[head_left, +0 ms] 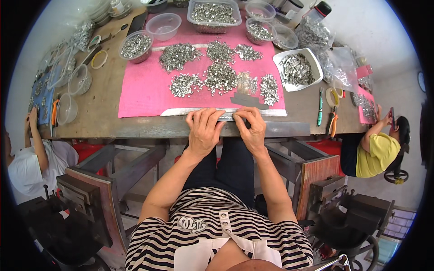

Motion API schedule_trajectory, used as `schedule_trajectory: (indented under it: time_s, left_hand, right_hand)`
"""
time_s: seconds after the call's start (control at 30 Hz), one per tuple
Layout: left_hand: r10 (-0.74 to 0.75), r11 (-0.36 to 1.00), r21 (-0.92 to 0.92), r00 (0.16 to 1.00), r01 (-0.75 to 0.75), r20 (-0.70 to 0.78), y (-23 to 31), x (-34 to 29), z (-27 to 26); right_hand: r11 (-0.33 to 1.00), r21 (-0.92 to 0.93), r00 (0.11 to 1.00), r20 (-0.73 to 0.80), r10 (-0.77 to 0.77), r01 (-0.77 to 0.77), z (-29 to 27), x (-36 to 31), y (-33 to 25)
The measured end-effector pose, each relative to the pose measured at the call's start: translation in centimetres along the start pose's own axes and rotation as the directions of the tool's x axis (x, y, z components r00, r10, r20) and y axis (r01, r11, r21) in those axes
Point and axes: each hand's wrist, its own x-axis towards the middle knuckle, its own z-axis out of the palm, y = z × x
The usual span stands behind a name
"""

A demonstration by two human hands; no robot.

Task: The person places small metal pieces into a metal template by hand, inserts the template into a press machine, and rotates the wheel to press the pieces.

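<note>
At the table's front edge, my left hand (204,129) and my right hand (251,128) are closed at either end of a short silvery metal strip (226,116). My fingertips hide its ends, and its fine detail is too small to tell. It lies over the white border (181,111) of a pink mat (144,97). Just beyond my right hand lie a flat grey piece (248,100) and a row of thin metal pieces (244,82). Several piles of small shiny metal parts (220,77) cover the mat farther back.
A white dish (297,69), a full clear tub (214,17) and round bowls (136,46) of metal parts surround the mat. A green-handled tool (320,107) and orange-handled pliers (332,122) lie at right. One person (377,153) sits at right, another (38,158) at left.
</note>
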Motion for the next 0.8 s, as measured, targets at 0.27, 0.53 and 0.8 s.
schedule_trajectory:
  time_s: [0.27, 0.53, 0.8]
  left_hand:
    - [-0.021, 1.000, -0.012, 1.000, 0.021, 0.007, 0.2, -0.3, 0.0]
    - [-0.009, 1.000, -0.018, 1.000, 0.009, 0.000, 0.3, -0.3, 0.0]
    - [-0.002, 1.000, 0.001, 1.000, 0.002, -0.004, 0.3, -0.2, 0.1]
  right_hand:
    - [0.923, -0.276, 0.964, 0.097, -0.249, 0.266, -1.1, -0.1, -0.2]
    - [0.660, -0.483, 0.815, 0.413, -0.407, 0.575, -3.4, 0.4, -1.4]
    - [0.928, -0.324, 0.980, 0.132, -0.147, 0.183, -3.0, 5.4, 3.2]
